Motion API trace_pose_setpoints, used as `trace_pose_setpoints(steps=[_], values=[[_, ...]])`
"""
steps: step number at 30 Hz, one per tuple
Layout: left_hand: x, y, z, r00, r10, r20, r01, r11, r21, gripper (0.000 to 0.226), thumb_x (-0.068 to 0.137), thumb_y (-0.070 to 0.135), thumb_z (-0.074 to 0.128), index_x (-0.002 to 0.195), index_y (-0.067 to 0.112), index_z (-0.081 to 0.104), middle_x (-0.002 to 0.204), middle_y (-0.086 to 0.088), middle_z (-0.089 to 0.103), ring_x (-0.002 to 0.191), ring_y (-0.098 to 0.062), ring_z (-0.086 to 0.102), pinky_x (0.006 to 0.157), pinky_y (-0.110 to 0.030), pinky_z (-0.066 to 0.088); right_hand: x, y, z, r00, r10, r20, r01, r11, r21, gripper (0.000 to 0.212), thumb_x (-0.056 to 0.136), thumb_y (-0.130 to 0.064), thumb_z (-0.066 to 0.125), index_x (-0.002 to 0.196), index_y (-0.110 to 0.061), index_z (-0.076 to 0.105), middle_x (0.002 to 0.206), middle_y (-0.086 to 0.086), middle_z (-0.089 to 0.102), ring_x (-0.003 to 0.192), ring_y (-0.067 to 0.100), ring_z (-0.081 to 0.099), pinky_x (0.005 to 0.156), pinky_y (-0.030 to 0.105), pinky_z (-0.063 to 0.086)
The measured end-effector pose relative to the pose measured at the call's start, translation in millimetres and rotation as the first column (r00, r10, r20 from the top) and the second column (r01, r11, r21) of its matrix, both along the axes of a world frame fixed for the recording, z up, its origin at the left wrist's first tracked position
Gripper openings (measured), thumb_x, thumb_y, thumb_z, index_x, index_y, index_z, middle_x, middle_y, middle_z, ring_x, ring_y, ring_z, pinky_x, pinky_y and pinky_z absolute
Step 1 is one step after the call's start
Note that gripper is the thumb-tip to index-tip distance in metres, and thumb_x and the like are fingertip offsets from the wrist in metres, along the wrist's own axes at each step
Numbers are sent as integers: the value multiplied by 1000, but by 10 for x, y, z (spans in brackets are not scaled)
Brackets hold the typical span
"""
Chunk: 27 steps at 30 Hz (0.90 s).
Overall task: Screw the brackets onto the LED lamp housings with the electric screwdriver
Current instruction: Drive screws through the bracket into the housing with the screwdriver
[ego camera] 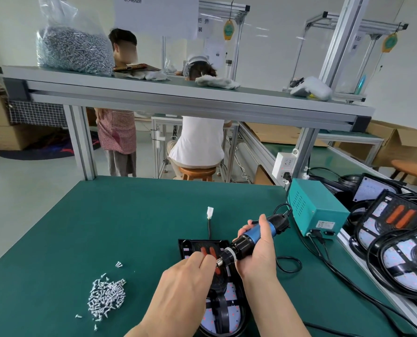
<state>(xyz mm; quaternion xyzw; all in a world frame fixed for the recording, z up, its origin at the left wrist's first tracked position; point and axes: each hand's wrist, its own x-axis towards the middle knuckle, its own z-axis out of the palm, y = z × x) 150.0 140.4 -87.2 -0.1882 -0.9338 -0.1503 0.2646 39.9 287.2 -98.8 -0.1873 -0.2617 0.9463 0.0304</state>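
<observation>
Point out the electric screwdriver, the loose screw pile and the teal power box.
electric screwdriver (pixel 250 234), head view, blue barrel.
screw pile (pixel 106 297), head view, middle of the heap.
teal power box (pixel 321 193), head view, top face.

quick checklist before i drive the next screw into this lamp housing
1. Grip on the electric screwdriver: ok. The right hand is wrapped round its blue body.
2. Screw seated on the driver's tip: cannot tell. The left hand covers the tip with its fingertips.
3. LED lamp housing lying flat on the green table: ok.
4. Screw hole lined up under the tip: cannot tell. Both hands hide that spot.
5. Loose screws on hand: ok. The pile lies on the table left of the housing.
</observation>
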Motion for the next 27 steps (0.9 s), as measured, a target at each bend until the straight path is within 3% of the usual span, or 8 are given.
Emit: trace_pose_setpoints(steps=[6,12,17,20,22,23,25,27], values=[[44,56,77,998,59,37,-55,994,-95,51,25,-1,78,62,22,53,55,9,48,40,-13,46,34,-22,29,6,32,-8,1000,4,-4,-4,999,38,29,93,-39,71,100,-16,54,73,-5,57,56,8,57,51,20,48],[82,63,114,994,104,38,-96,981,-169,34,31,7,46,59,26,50,52,10,49,40,-11,47,39,-22,19,19,-11,-2,1000,17,-7,-16,998,66,28,95,-41,67,96,-17,54,75,-6,54,54,7,56,48,18,48],[93,52,110,993,82,90,-66,984,-165,39,34,3,57,67,25,54,57,11,51,46,-12,51,41,-23,23,25,-7,-5,999,41,-9,-40,995,97,29,95,-43,67,97,-18,53,75,-7,54,56,5,57,50,18,45],[23,-5,17,990,26,138,-29,999,16,38,68,20,72,103,24,59,95,11,56,90,-13,55,68,-21,41,21,5,3,1000,29,1,-29,996,89,29,94,-42,68,94,-18,54,73,-7,55,56,6,56,52,18,45],[-7,-63,-6,973,-49,224,-14,962,273,57,75,42,66,128,29,50,121,15,45,116,-6,40,96,-17,35,11,17,10,1000,6,-2,-5,996,93,28,94,-41,69,92,-18,55,72,-7,56,58,7,55,55,19,44],[-15,-85,-13,971,-54,231,-56,894,445,64,74,51,66,132,32,47,125,19,42,121,0,36,102,-15,31,11,27,10,1000,-9,-8,10,995,99,27,94,-41,69,91,-17,55,72,-7,56,59,7,55,57,19,44],[-79,-158,-76,961,34,275,-227,665,711,62,78,58,67,131,32,47,122,22,42,120,4,42,96,-14,36,14,46,12,999,-27,-23,30,993,113,27,94,-41,68,91,-17,56,73,-7,56,59,7,55,62,20,42],[-178,-233,-167,890,65,451,-420,499,758,59,86,55,67,132,25,47,111,14,51,104,-4,54,80,-18,41,16,63,9,999,-30,-24,33,993,114,28,93,-42,69,92,-17,57,73,-7,56,60,8,55,64,22,42]])
